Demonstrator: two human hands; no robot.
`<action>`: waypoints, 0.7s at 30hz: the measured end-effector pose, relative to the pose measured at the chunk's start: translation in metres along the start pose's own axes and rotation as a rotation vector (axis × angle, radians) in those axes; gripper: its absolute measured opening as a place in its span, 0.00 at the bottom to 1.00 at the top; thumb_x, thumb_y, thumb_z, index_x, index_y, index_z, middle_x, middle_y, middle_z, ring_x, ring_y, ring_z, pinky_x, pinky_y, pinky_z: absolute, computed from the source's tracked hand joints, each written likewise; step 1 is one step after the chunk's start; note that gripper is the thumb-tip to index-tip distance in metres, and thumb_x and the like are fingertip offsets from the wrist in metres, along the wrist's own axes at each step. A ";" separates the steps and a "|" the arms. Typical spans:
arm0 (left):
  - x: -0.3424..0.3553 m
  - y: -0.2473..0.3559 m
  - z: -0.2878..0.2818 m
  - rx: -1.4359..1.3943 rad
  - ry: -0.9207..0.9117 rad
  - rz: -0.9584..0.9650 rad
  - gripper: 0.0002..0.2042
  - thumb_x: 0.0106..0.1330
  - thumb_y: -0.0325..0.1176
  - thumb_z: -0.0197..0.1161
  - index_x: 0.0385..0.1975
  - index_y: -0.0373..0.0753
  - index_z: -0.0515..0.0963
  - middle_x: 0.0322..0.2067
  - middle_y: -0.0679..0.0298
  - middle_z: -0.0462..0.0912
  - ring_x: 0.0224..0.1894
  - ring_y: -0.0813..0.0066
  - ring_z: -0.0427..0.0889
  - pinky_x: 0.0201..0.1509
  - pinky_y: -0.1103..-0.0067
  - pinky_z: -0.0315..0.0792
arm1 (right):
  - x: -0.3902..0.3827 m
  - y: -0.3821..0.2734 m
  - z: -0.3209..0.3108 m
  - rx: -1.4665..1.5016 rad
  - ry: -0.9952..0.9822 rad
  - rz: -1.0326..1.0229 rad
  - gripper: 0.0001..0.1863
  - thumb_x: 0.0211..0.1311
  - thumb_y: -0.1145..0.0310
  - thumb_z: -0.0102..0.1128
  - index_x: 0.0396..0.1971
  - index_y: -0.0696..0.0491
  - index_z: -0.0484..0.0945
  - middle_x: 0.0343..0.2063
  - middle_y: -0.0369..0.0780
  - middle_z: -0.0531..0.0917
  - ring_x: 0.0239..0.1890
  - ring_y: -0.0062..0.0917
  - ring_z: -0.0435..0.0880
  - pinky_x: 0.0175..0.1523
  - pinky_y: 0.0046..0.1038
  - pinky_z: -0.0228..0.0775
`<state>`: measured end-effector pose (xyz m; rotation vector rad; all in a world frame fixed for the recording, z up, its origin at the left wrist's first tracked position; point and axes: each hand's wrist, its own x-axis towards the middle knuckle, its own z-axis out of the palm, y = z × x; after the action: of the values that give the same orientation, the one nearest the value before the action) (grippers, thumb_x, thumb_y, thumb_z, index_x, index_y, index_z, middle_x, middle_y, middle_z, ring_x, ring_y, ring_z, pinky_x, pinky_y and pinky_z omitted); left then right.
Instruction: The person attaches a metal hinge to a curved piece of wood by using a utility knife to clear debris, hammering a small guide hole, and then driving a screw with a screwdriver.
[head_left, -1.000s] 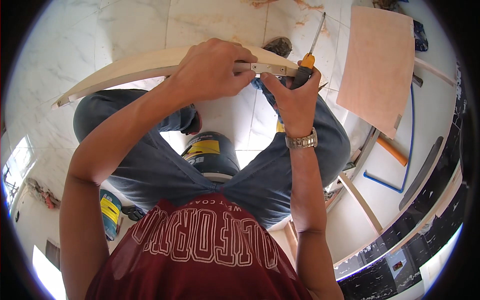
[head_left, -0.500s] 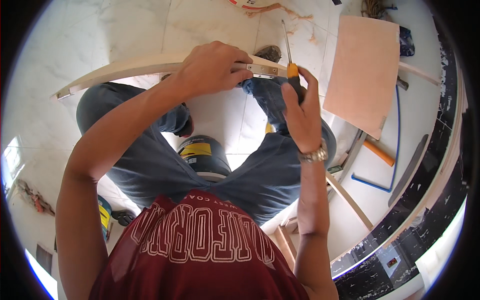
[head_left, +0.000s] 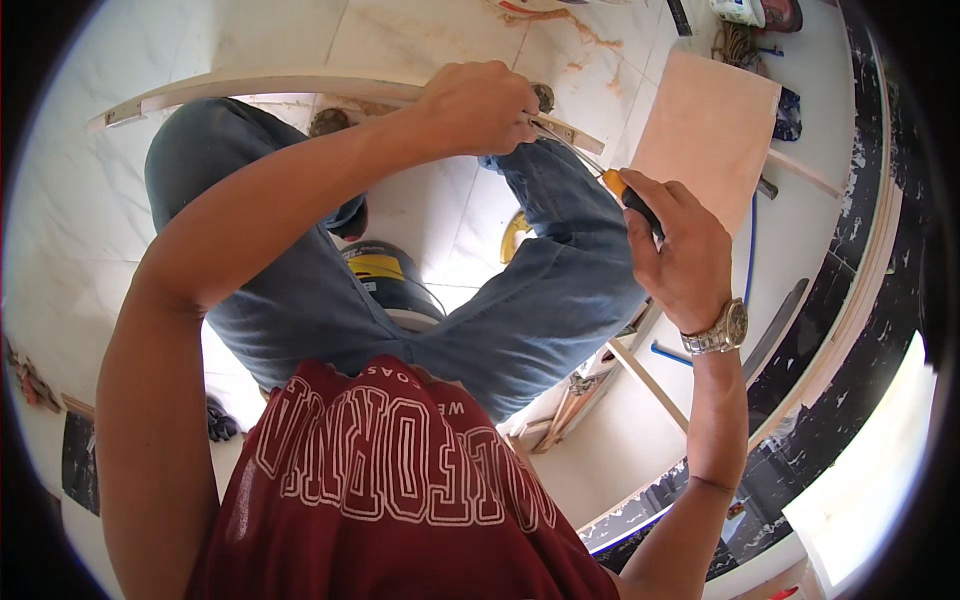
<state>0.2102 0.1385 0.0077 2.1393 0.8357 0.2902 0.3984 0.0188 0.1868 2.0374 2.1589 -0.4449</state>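
A long, narrow wooden strip (head_left: 290,82) lies across my knees, with a small metal fitting (head_left: 125,113) near its left end. My left hand (head_left: 485,108) is closed around the strip toward its right side, its thumb and fingers pinched together. In my right hand (head_left: 685,250) is a screwdriver (head_left: 613,181) with a yellow and black handle. Its thin shaft slants up and left, and the tip is at my left fingertips beside the strip. My left fingers hide the metal piece there, so what the tip touches cannot be made out.
Between my legs stands a dark bucket (head_left: 385,275) with a yellow label. A thin wooden panel (head_left: 700,135) lies to the right, near a hammer (head_left: 767,188) and a blue metal bar (head_left: 752,255). A yellow tool (head_left: 515,238) sits on the tiled floor by my right leg.
The screwdriver has swung from pointing up to slanting left, its tip now at my left fingers. My right hand moved right and down; my left hand moved up and right with the strip.
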 end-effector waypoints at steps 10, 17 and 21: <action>0.000 -0.002 0.006 0.006 0.013 0.005 0.12 0.60 0.44 0.73 0.37 0.43 0.89 0.31 0.56 0.89 0.38 0.54 0.89 0.40 0.63 0.80 | 0.034 -0.001 -0.025 -0.075 -0.153 -0.137 0.15 0.64 0.69 0.60 0.49 0.51 0.85 0.26 0.44 0.82 0.27 0.37 0.83 0.33 0.38 0.75; -0.001 0.000 0.002 -0.007 -0.007 0.010 0.12 0.60 0.41 0.70 0.41 0.46 0.89 0.29 0.57 0.88 0.35 0.53 0.87 0.40 0.62 0.80 | 0.103 0.006 -0.054 0.122 -0.569 0.103 0.19 0.69 0.63 0.52 0.49 0.61 0.85 0.20 0.44 0.85 0.18 0.26 0.83 0.29 0.30 0.75; -0.002 0.001 0.000 -0.023 -0.046 -0.008 0.12 0.61 0.43 0.73 0.36 0.41 0.89 0.32 0.55 0.88 0.38 0.53 0.88 0.40 0.62 0.80 | 0.135 -0.009 -0.068 0.071 -0.727 0.336 0.20 0.70 0.62 0.53 0.53 0.58 0.83 0.20 0.43 0.85 0.17 0.23 0.82 0.28 0.28 0.74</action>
<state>0.2091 0.1366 0.0091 2.1128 0.8103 0.2448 0.3864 0.1679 0.2117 1.8161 1.3660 -1.0230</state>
